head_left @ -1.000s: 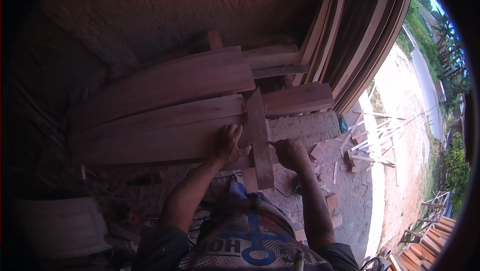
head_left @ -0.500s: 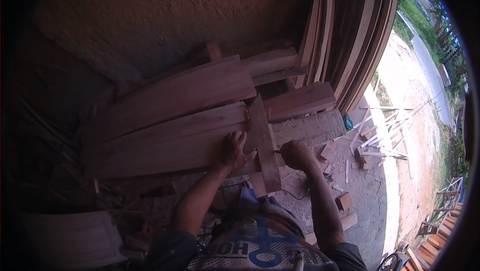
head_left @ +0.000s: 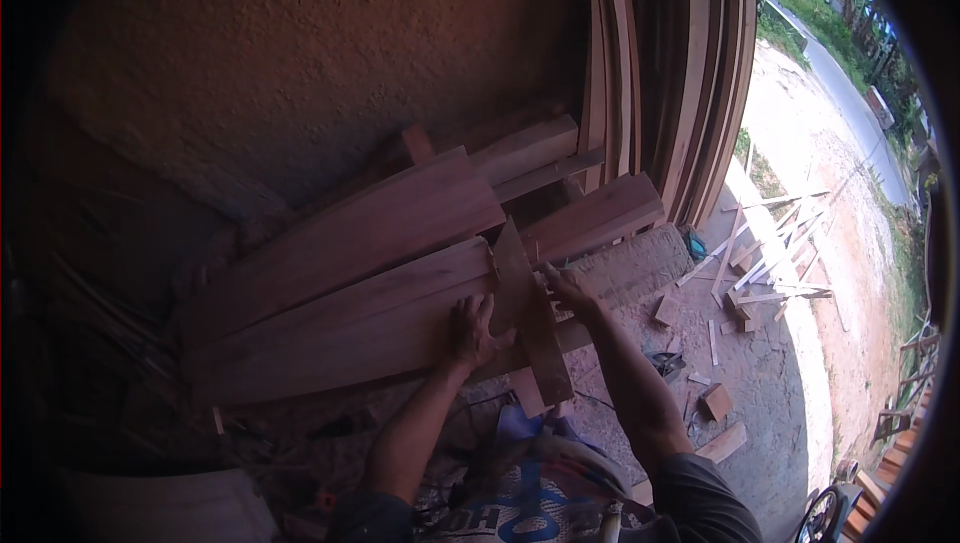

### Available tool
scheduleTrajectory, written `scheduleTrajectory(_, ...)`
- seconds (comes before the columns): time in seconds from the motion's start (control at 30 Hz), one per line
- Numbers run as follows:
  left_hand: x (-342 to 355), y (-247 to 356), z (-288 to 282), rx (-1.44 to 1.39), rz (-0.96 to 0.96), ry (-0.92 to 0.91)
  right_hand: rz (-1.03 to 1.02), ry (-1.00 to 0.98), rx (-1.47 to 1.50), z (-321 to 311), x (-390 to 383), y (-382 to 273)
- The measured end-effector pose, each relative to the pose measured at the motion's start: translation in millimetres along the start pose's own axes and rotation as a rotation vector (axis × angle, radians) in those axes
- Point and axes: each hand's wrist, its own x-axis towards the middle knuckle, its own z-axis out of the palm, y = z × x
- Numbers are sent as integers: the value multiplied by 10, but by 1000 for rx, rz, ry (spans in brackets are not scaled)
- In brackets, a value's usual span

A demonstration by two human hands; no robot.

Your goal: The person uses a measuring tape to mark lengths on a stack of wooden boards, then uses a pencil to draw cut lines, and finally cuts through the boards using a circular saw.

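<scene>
A narrow, flat brown wooden strip (head_left: 535, 318) lies across the right end of a wide, reddish-brown wooden board (head_left: 350, 333). The left hand (head_left: 475, 331), loosely open, rests on the board, grasping nothing. The right hand (head_left: 567, 288) curls beside the strip; its hold is unclear.

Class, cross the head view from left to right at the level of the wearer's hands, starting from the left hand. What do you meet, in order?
Left hand → crosswise board → right hand → small wood block → scattered sticks.
</scene>
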Motion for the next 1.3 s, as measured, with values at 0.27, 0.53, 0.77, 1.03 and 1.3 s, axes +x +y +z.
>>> scheduleTrajectory(0.27, 41, 23, 15, -8, 19, 14, 109, -146, -122, 38, 349, 258)
scheduleTrajectory(0.53, 43, -2, 30, -30, 30, 33, 150, -166, -222, 67, 273, 12)
scheduleTrajectory(0.77, 267, 242, 167, -132, -1, -5, 129, -68, -344, -310, 377, 47)
scheduleTrajectory(1.03, 435, 460, 272, -108, 14, 24, -278, 268, -645, -806, 309, -1)
scheduleTrajectory(1.3, 235, 213, -19, -72, -12, -33, -446, 842, -382, -975, -819, 351)
